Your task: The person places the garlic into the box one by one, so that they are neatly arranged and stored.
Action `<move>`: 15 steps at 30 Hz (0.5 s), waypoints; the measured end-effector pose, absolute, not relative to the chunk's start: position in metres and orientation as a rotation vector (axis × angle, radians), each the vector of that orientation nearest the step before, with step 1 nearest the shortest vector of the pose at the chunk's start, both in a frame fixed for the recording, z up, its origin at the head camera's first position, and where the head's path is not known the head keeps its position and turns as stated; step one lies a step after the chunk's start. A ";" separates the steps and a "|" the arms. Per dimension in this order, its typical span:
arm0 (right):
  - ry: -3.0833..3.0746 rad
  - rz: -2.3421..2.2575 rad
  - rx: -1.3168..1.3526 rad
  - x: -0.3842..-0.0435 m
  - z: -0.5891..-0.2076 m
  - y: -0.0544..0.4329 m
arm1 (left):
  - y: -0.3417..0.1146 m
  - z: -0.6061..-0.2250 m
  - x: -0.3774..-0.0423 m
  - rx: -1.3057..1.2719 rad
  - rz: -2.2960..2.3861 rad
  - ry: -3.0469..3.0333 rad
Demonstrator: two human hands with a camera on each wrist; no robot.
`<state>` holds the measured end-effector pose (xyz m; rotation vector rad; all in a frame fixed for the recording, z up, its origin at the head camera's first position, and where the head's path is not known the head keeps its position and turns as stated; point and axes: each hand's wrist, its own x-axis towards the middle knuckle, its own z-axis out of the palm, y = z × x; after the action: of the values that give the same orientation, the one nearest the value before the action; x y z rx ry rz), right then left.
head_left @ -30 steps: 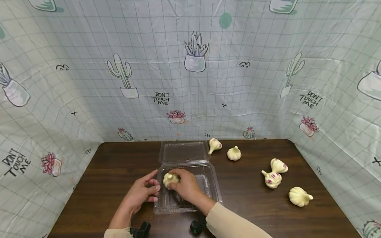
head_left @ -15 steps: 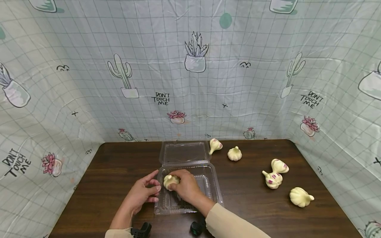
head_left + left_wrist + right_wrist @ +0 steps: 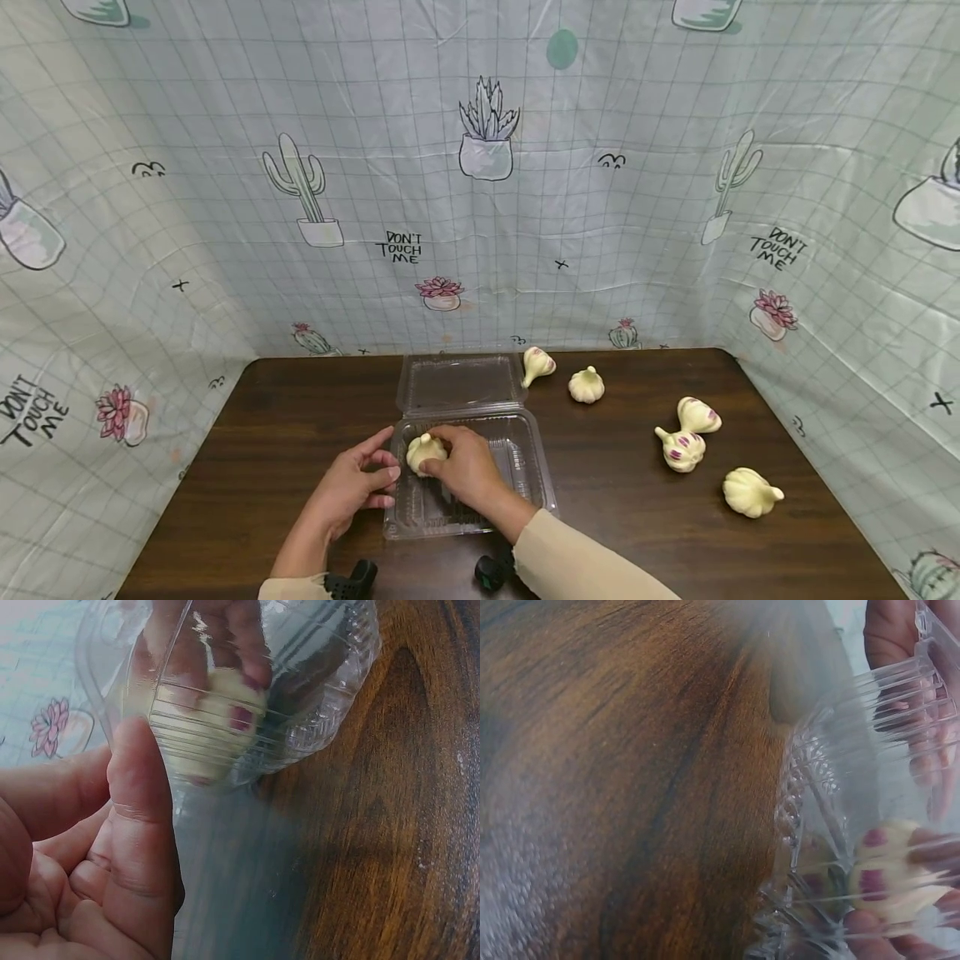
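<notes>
My right hand (image 3: pixel 474 468) holds a garlic bulb (image 3: pixel 424 454) inside a clear plastic container (image 3: pixel 536 454), near its left wall. The thumb and fingers grip the bulb's right side, and its stem points up. Through the clear wall, the bulb (image 3: pixel 202 727) shows purple marks in the left wrist view. The right wrist view also shows the bulb (image 3: pixel 885 877) between fingers. At the container's left rim, my left hand (image 3: pixel 352 483) rests its thumb and forefinger against the edge, spread apart. Its other fingers hang loosely below.
The container's lid (image 3: pixel 461 383) lies folded open behind it. A garlic bulb (image 3: pixel 537 365) sits by the lid, another garlic bulb (image 3: pixel 587 385) right of it. Farther right lie two touching bulbs, including a purple-marked garlic bulb (image 3: pixel 682 451), and a pale garlic bulb (image 3: pixel 750 492). A printed curtain (image 3: pixel 487 208) surrounds the table (image 3: pixel 637 533).
Both hands stay in nearly the same place. The held garlic bulb has tipped slightly, its stem now more upright. The whole view has shifted a little.
</notes>
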<state>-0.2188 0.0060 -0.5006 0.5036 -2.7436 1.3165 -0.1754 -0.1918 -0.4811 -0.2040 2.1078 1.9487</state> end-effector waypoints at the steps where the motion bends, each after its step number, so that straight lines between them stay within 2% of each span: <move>1: -2.748 1.311 0.501 -0.219 -0.500 0.006 | -0.192 -0.481 -0.176 -0.201 1.949 2.108; 15: -2.721 1.317 0.550 -0.218 -0.499 0.009 | -0.193 -0.479 -0.175 -0.190 1.949 2.111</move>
<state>-0.2180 0.0086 -0.4986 0.5505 -2.7214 1.3173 -0.1753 -0.1926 -0.4788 -0.1899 2.1115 1.9487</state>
